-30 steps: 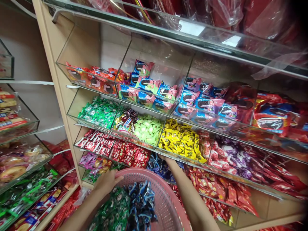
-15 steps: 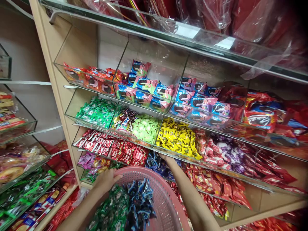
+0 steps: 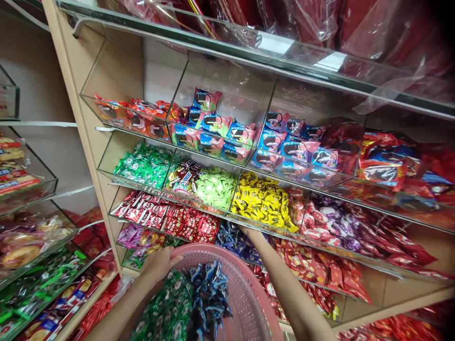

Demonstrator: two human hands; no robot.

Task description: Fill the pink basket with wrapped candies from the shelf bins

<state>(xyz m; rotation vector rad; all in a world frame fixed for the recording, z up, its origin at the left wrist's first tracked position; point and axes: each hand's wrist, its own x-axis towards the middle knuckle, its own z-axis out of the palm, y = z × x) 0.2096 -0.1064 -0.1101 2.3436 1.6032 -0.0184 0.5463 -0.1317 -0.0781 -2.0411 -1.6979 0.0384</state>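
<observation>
My left hand is closed on the rim of a pink plastic basket. Inside the basket lie green-wrapped candies on the left and dark blue-wrapped candies beside them. My right hand reaches into a shelf compartment of loose blue-wrapped candies, under the bin of yellow-wrapped candies. The shelf edge above hides its fingers, so whether they hold anything does not show.
Glass-fronted shelves rise in tiers before me. Packaged cookies fill the upper tier; green candies and red packets sit lower. Another shelf unit stands at the left. Plastic-wrapped red packages hang over the top glass.
The view has shifted very slightly. My right hand has moved a little to the right within the blue candy compartment. My left hand keeps its grip on the basket.
</observation>
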